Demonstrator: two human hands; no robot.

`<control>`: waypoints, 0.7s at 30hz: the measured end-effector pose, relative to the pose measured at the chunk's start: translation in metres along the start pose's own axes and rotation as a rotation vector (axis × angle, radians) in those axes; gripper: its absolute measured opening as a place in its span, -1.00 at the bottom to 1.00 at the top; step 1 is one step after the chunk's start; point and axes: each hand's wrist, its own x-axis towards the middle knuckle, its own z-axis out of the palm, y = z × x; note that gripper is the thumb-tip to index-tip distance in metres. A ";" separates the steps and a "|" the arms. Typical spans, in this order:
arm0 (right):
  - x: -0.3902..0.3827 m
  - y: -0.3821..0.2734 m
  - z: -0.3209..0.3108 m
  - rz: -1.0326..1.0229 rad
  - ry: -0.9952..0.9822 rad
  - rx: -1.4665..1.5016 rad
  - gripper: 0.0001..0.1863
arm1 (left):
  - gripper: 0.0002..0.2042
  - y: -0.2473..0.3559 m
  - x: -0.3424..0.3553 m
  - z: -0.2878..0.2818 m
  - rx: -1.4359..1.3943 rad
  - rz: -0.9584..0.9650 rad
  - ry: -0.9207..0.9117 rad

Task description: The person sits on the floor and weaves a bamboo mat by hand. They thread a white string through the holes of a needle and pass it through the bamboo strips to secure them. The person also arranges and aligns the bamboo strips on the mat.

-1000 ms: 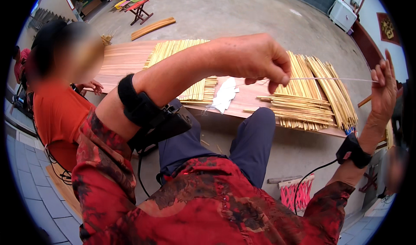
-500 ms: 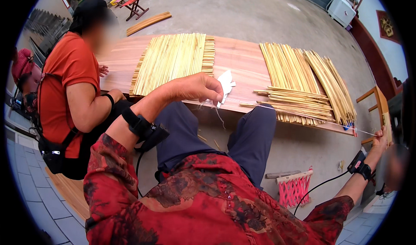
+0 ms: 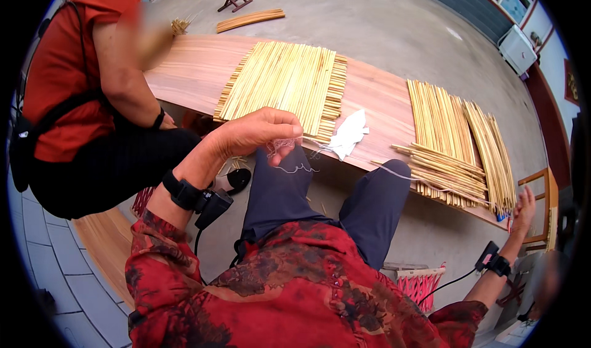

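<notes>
My left hand (image 3: 266, 135) is closed in a pinch on pale thread, in front of the near edge of the long wooden board (image 3: 377, 89). A loose tangle hangs beneath its fingers. Out to the far right, my right hand (image 3: 524, 211) is raised with its fingers stretched and apart, past the board's end. Between the hands, a strand of thread (image 3: 394, 170) runs slackly over the stick bundles (image 3: 440, 172). Beside my left hand lies a crumpled white piece of paper or cloth (image 3: 349, 136). A flat row of thin yellow sticks (image 3: 283, 80) is just beyond.
A person in an orange shirt (image 3: 77, 71) crouches at my left, by the board's end. More sticks (image 3: 486, 145) are piled at its right. A wooden chair (image 3: 534, 209) stands beyond my right hand, a folding stool with pink straps (image 3: 420, 286) below. Brown sticks (image 3: 250, 20) lie on the floor.
My view has swung left and closer. My right hand has opened from its grip on the thread, which has gone from taut to slack. The person in orange leans further forward.
</notes>
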 end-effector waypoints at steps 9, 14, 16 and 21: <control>-0.200 0.005 0.229 0.204 -0.780 -0.246 -0.81 | -0.61 -0.072 -0.016 -0.027 -0.084 -0.247 0.100; -0.257 -0.005 0.264 -0.017 -1.168 -0.571 -0.84 | -0.74 -0.063 -0.017 -0.018 -0.042 -0.170 0.053; -0.257 -0.010 0.273 -0.282 -1.219 -0.747 -0.82 | -0.76 -0.063 -0.017 -0.020 -0.019 -0.146 0.029; -0.259 -0.057 0.333 -0.532 -1.120 -0.583 -0.73 | -0.77 -0.051 -0.011 -0.016 0.007 -0.112 0.002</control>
